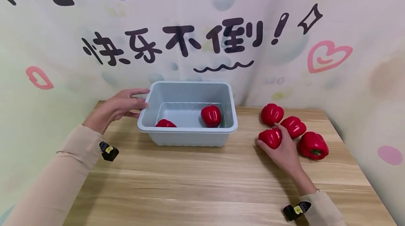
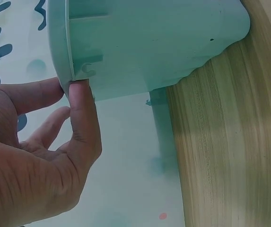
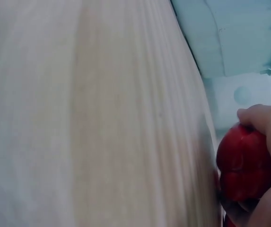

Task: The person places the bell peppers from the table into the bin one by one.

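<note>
A light blue-grey plastic bin [image 1: 190, 138] stands on the table near the wall, with a red bell pepper [image 1: 211, 116] on its right side inside. Another bell pepper [image 1: 166, 123] lies low at the front left, partly hidden by the rim. My left hand [image 1: 121, 104] pinches the bin's left rim between thumb and fingers, as the left wrist view shows up close. On the right, my right hand [image 1: 286, 152] grips a red bell pepper [image 3: 244, 163], its thumb and fingers on opposite sides.
Around my right hand lie more red bell peppers: one at the back [image 1: 272, 114], one just beside the fingers [image 1: 293, 127] and one at the right [image 1: 314, 145]. A printed cloth [image 1: 284, 78] hangs behind the wooden table [image 1: 190, 183].
</note>
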Demonstrator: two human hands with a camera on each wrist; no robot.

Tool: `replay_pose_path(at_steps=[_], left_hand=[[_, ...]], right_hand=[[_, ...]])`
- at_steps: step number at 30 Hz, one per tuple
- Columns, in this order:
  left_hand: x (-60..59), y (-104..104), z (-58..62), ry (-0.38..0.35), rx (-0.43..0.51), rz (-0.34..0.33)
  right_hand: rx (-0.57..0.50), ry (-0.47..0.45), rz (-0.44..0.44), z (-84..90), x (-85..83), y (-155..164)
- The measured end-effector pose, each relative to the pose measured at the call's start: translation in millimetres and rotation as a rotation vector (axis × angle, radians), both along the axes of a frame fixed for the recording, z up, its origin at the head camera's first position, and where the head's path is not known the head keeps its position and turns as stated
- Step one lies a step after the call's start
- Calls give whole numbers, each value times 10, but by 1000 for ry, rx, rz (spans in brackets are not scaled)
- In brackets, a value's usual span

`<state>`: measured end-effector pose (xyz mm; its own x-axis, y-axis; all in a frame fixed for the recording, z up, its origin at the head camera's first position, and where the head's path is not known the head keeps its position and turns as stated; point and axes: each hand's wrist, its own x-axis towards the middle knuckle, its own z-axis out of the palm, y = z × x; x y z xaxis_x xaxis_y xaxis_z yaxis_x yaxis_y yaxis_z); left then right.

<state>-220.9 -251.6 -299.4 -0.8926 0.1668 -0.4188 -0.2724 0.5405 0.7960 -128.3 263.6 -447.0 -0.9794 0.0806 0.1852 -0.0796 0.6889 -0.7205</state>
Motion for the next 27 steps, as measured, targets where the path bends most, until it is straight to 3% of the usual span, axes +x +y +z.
replay_pose_path(at_steps=[6,18,23,27], left_hand=[[6,-11,-2,6,-2,-10],[9,-4,20,15,-15,-20],[10,3,22,13,-16,-22],[9,24,24,13,-19,-26]], right_hand=[[-109,0,-64,-3,-22,-13],[-281,-123,-186,62,-29,-53],[-281,-118,-176,79,-27,-31],[-275,-166,-153,81,-8,-2]])
